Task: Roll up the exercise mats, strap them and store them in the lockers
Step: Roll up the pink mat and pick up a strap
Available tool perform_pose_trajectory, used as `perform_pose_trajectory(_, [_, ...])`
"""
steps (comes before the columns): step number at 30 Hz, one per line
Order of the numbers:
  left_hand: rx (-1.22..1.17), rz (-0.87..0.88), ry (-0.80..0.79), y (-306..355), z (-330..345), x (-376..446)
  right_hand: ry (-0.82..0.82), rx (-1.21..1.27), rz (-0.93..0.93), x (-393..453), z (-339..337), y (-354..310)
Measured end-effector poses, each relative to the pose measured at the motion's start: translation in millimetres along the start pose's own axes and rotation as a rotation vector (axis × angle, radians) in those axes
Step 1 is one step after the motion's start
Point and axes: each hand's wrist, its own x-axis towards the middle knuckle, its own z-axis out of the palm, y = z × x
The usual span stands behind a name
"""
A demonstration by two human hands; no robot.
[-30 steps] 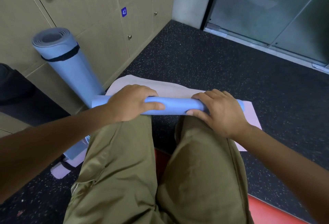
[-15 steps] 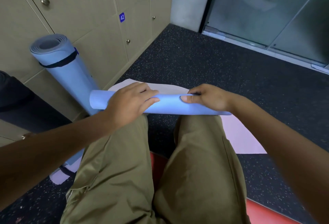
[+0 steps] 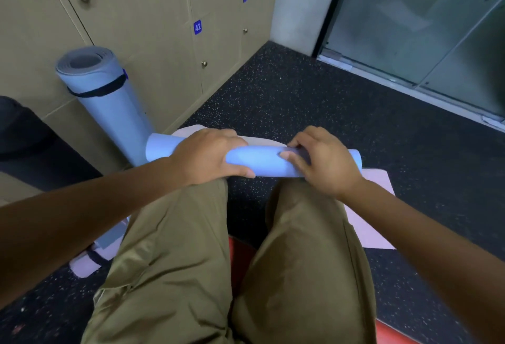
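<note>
A blue exercise mat roll [image 3: 262, 162] lies across my knees, its pale unrolled part [image 3: 369, 223] spread on the floor beyond and to the right. My left hand [image 3: 207, 158] grips the roll left of its middle, fingers curled over the top and thumb underneath. My right hand [image 3: 325, 160] curls round the roll's right part, thumb pressed on its front. A second blue mat [image 3: 109, 103], rolled and bound with a black strap [image 3: 98, 91], leans upright against the beige lockers [image 3: 153, 29].
Locker doors carry blue number tags [image 3: 197, 27] and small round knobs. A dark object [image 3: 24, 139] sits at the left by the lockers. Glass doors [image 3: 423, 24] stand at the back right. The floor [image 3: 314, 98] is black speckled rubber. A red seat [image 3: 393, 335] shows under my legs.
My right hand has come back from the roll's top edge to wrap its right part. The roll sits a little thicker. The view has tilted slightly.
</note>
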Motion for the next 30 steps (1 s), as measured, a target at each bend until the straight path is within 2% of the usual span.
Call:
perform_pose_trajectory(4, [-0.059, 0.002, -0.102, -2.6, -4.3, 10.9, -0.079, -0.179, -0.032, -9.9, 1.6, 3.3])
perform_pose_trajectory(9, [-0.063, -0.021, -0.188, -7.6, -9.0, 24.4, -0.18, -0.069, 0.093, 1.7, -2.7, 5.5])
perform_pose_trajectory(12, [0.046, 0.023, -0.127, -10.5, -4.8, 20.6, -0.296, 0.011, 0.148, 14.9, -11.1, 5.3])
perform_pose_trajectory(16, [0.244, 0.086, 0.088, -9.9, 5.7, 11.1, -0.457, 0.233, 0.255, 33.3, -19.0, 16.4])
perform_pose_trajectory(19, [0.393, 0.082, 0.087, -10.7, 13.2, 8.2, -0.58, 0.327, 0.318, 49.3, -19.7, 24.9])
perform_pose_trajectory(23, [0.38, 0.0, -0.034, -11.0, 7.1, 24.3, -0.71, 0.309, 0.41, 66.7, -18.4, 32.6])
perform_pose_trajectory(27, [0.277, -0.074, -0.196, -19.0, 1.8, 42.5, -0.698, 0.223, 0.388, 67.1, -12.3, 34.6])
perform_pose_trajectory(30, [0.168, -0.164, -0.312, -22.8, -1.3, 55.4, -0.522, -0.029, 0.235, 54.6, -3.2, 34.7])
